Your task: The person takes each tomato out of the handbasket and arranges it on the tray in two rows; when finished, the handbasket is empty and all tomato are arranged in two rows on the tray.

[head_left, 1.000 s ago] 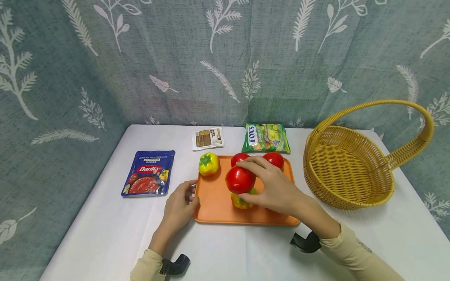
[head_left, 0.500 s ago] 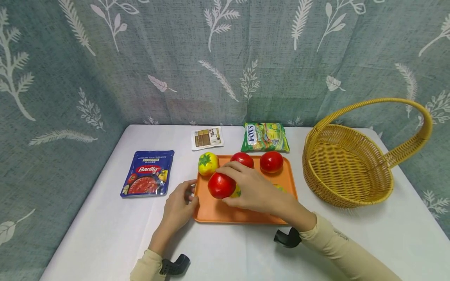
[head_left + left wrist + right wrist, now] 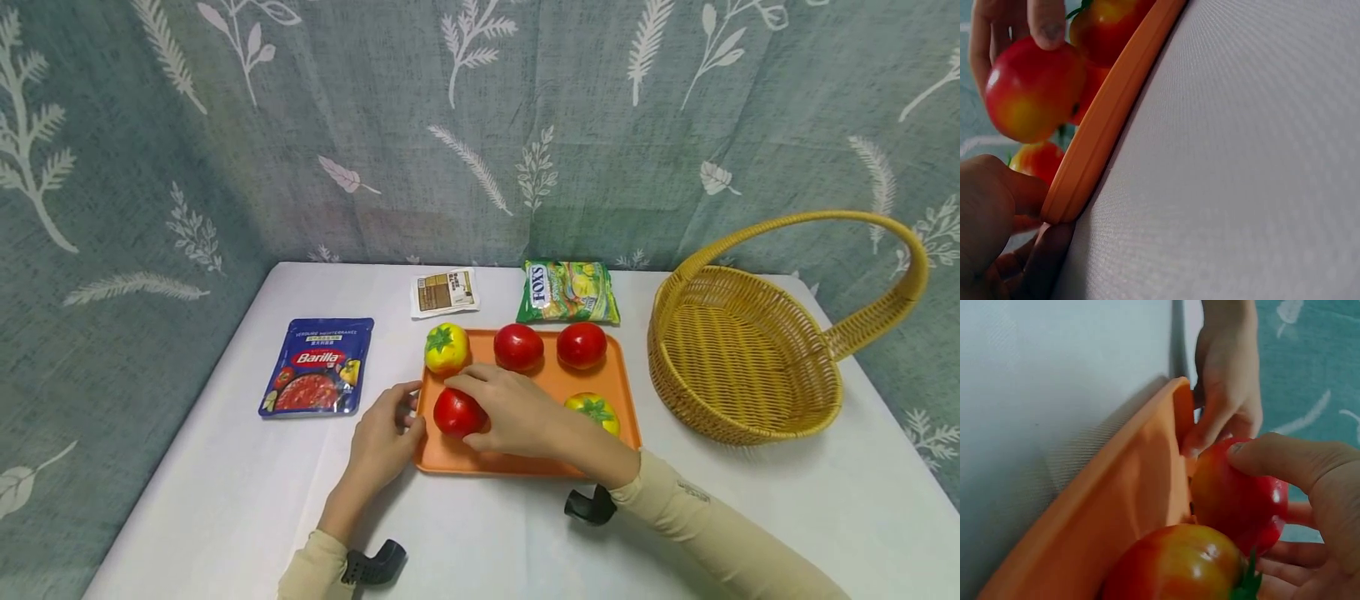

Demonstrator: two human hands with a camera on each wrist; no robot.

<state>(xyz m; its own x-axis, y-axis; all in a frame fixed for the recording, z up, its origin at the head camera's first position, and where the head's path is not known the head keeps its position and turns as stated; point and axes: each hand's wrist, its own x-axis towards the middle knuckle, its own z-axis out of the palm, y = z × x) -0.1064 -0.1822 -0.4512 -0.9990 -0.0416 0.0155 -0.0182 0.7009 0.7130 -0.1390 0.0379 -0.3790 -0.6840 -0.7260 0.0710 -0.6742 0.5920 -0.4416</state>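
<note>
My right hand (image 3: pixel 517 412) grips a red tomato (image 3: pixel 459 412) low over the front left part of the orange tray (image 3: pixel 450 461). Its thumb presses one side of the tomato (image 3: pixel 1229 494) in the right wrist view. My left hand (image 3: pixel 385 437) pinches the tray's left edge between thumb and fingers, close beside that tomato. Along the back of the tray sit a yellow tomato (image 3: pixel 447 348) with a green leafy top and two red ones, a middle tomato (image 3: pixel 519 347) and a right tomato (image 3: pixel 581 345). Another yellow tomato (image 3: pixel 592 410) lies front right, partly behind my right forearm.
A wicker basket (image 3: pixel 742 367) with a tall handle stands right of the tray. Behind the tray lie a green Fox's packet (image 3: pixel 570 292) and a small white-and-brown packet (image 3: pixel 445 292). On the left is a blue Barilla pouch (image 3: pixel 318 367).
My right hand has carried the red tomato leftward and lower, to the tray's front left. The back red tomatoes and the front right yellow one now show. The left hand has stayed put.
</note>
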